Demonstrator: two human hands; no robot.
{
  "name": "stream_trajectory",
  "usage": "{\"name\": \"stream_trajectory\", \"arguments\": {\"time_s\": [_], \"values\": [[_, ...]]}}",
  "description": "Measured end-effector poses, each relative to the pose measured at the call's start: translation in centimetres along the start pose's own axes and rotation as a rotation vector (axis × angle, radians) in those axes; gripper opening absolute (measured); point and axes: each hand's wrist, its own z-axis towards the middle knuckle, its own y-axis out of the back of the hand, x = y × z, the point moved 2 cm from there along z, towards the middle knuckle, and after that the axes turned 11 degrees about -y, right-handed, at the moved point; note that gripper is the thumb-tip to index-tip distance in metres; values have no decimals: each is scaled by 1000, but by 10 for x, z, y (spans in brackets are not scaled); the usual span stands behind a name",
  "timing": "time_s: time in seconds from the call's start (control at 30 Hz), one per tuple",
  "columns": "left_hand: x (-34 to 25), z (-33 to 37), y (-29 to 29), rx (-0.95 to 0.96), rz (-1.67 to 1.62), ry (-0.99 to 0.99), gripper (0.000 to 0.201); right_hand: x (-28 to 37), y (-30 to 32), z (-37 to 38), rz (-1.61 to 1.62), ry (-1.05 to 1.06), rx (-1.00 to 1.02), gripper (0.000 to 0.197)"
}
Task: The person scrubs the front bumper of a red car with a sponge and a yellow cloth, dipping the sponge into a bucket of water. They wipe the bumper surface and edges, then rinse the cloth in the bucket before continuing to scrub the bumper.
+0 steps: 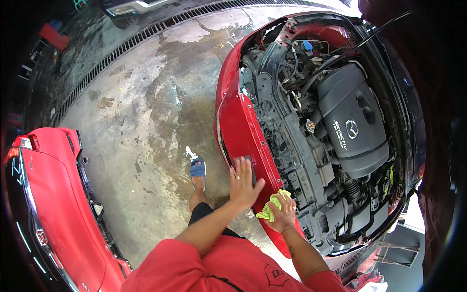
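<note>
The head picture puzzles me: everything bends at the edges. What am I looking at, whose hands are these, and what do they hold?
There is no machine here. A person wears a wide-angle camera on the head, looking down, so straight lines curve near the rim. The forearms coming in from below are that person's own. The left hand lies flat and open on the red front panel of a car whose bonnet is up, showing the grey engine cover. The right hand presses a crumpled yellow-green cloth against the same panel. Below is wet concrete floor, the person's foot in a blue sandal, and a detached red bumper on the left.
</note>
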Motion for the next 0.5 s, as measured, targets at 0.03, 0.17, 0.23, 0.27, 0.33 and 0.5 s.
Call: {"name": "stream_trajectory", "arguments": {"time_s": [0.03, 0.17, 0.23, 0.27, 0.33, 0.5], "values": [[13, 28, 8, -47, 50, -8, 97, -1, 1, 1, 11, 9, -12, 70], [76, 121, 45, -207, 90, 125, 94, 11, -2, 14, 39, 56, -43, 73], [72, 117, 34, -244, 132, 139, 94, 10, -4, 7, 50, 54, -42, 73], [43, 81, 16, -260, 122, 76, 95, 4, -4, 4, 45, 40, -39, 73], [-8, -5, -8, -149, -27, 26, 100, 1, -2, 5, 49, 32, -45, 72], [45, 71, 30, -256, 134, 67, 95, 9, 0, 9, 34, 64, -42, 69]]}}
